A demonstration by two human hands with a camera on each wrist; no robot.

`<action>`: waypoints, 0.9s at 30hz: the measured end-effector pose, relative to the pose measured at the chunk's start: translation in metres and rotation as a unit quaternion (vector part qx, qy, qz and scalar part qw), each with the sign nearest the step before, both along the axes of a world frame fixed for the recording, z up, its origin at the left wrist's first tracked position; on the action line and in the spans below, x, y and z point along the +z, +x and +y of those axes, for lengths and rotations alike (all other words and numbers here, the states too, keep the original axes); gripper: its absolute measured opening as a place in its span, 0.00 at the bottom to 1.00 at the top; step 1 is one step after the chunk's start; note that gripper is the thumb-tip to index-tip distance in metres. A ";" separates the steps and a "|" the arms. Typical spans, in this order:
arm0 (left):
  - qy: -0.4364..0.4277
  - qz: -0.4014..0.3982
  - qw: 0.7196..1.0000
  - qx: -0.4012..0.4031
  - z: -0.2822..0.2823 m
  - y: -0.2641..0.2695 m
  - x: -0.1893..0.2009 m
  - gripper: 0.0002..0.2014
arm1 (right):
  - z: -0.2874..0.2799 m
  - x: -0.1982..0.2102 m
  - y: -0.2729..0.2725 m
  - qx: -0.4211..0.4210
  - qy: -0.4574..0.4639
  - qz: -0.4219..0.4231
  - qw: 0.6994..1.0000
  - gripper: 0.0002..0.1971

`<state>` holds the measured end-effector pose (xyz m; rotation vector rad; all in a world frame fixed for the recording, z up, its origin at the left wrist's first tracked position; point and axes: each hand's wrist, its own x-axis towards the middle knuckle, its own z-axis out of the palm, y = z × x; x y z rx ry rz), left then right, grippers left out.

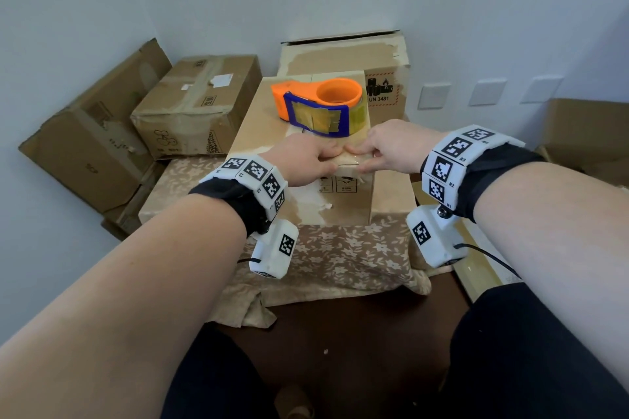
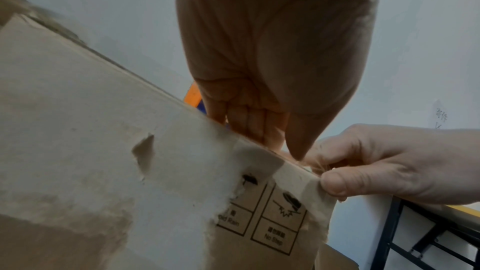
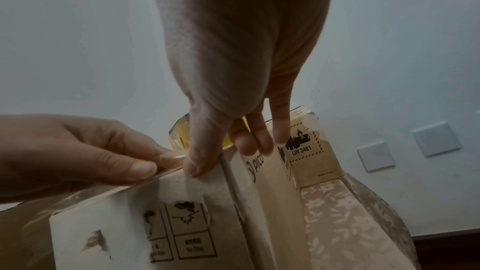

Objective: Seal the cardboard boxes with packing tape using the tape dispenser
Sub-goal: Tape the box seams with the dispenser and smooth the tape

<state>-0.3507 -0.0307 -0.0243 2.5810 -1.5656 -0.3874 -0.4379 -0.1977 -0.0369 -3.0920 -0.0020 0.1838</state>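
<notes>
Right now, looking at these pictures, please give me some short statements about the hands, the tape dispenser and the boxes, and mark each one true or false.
1. The tape dispenser lies on top of the box in front of the person. True.
2. The right hand holds the tape dispenser. False: no hand touches it; both hands are at the near top edge of the box.
3. The left hand and the right hand meet at that edge. True.
4. The box stands on a bare wooden floor. False: it stands on a flower-patterned cloth.
5. The carton behind bears a label reading UN 3481. True.
</notes>
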 end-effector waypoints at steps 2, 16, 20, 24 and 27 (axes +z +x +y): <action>0.004 0.010 1.000 -0.010 0.003 0.001 0.005 0.21 | 0.002 0.003 0.001 -0.006 -0.002 0.010 1.000 0.22; 0.068 -0.052 0.977 0.195 0.086 0.083 0.005 0.25 | 0.069 0.001 0.046 -0.019 -0.061 -0.023 0.998 0.27; 0.074 -0.081 0.979 0.171 0.097 0.089 0.003 0.23 | 0.091 -0.001 0.067 -0.022 -0.072 -0.037 0.997 0.29; 0.167 -0.066 0.973 0.144 0.090 0.097 0.011 0.33 | 0.105 0.006 0.077 -0.029 -0.121 -0.041 0.991 0.26; 0.219 -0.090 0.966 0.104 0.084 0.099 0.017 0.37 | 0.113 0.011 0.080 -0.025 -0.143 -0.030 0.989 0.23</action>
